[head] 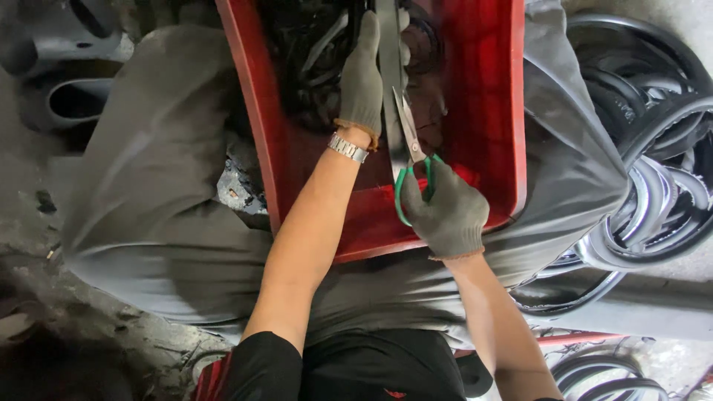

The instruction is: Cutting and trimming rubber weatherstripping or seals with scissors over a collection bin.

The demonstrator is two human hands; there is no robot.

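Left hand (362, 78) pins the black rubber strip (388, 59) over the red tray (490, 111); right hand (445, 212) fingers grip green-handled scissors (411, 160), blades on the strip.

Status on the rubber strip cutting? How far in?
Done: black cut rubber pieces already lie piled in the red tray on the lap. In hand: the left hand holds a black strip stretched over the tray while the right hand works green-handled scissors along it, blades open on the strip. Left: many black rubber loops are stacked on the floor at the right, apparently uncut.
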